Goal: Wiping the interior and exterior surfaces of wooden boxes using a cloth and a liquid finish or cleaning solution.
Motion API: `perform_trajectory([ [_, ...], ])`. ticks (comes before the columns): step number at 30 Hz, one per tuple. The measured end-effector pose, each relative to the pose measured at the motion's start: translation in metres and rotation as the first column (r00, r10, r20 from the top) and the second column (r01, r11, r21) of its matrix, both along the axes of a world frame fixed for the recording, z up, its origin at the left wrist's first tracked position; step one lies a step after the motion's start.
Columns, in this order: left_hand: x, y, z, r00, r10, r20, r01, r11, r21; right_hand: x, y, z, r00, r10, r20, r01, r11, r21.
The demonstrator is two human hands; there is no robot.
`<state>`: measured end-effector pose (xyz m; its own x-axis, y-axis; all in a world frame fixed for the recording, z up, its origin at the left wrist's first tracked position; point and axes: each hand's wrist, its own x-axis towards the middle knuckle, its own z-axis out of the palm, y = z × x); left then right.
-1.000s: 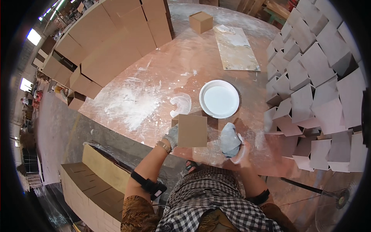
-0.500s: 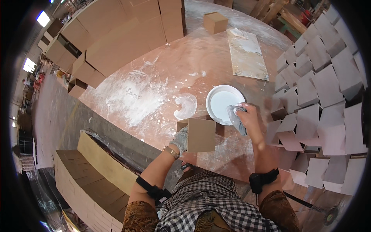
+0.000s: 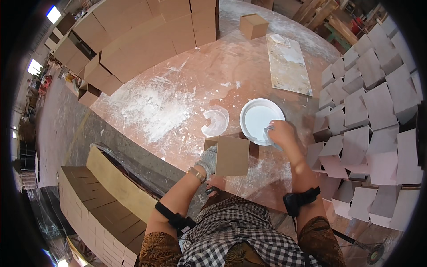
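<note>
W/ gloved L hand [image 3: 208,160], holding box [image 3: 233,155] by open left side, fingers hid inside, at near part of table [image 3: 209,75]; w/ bare R hand [image 3: 283,133], pinching grey rag [image 3: 268,131] at near right rim of bowl [image 3: 243,118].

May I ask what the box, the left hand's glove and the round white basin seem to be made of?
The box looks like matt cardboard or thin fibreboard, judging by its plain brown faces and crisp edges. The glove seems knitted yarn, dull grey and slightly fuzzy. The basin is probably plastic, given its smooth, rounded rim, though coated metal is possible.
</note>
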<state>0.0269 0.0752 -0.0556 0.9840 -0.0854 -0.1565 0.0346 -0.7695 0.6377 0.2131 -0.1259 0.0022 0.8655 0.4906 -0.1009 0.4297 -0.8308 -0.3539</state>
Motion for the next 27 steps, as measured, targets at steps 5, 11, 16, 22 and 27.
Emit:
perform_trajectory([
  [5, 0.005, -0.001, -0.007, 0.991, 0.011, -0.134, -0.018, 0.998, -0.054, 0.014, -0.021, 0.002, 0.974, -0.128, -0.187, 0.176, 0.947, 0.268],
  [11, 0.003, 0.000, -0.015, 0.992, 0.021, -0.122, -0.031, 0.996, -0.088, 0.008, -0.013, 0.009, 0.988, -0.129, -0.086, 0.149, 0.942, 0.300],
  [16, 0.006, -0.002, 0.017, 0.981, 0.053, -0.188, -0.067, 0.996, -0.065, -0.047, -0.014, 0.032, 0.987, 0.141, 0.082, -0.163, 0.848, 0.505],
  [22, 0.000, -0.005, 0.010, 0.991, 0.105, 0.081, -0.105, 0.994, -0.012, -0.122, 0.013, 0.047, 0.849, 0.472, 0.235, -0.526, 0.792, 0.308],
  [27, 0.011, -0.004, 0.037, 0.979, 0.017, -0.204, -0.024, 0.999, -0.032, -0.096, 0.034, 0.039, 0.891, 0.268, 0.366, -0.386, 0.873, 0.300],
])
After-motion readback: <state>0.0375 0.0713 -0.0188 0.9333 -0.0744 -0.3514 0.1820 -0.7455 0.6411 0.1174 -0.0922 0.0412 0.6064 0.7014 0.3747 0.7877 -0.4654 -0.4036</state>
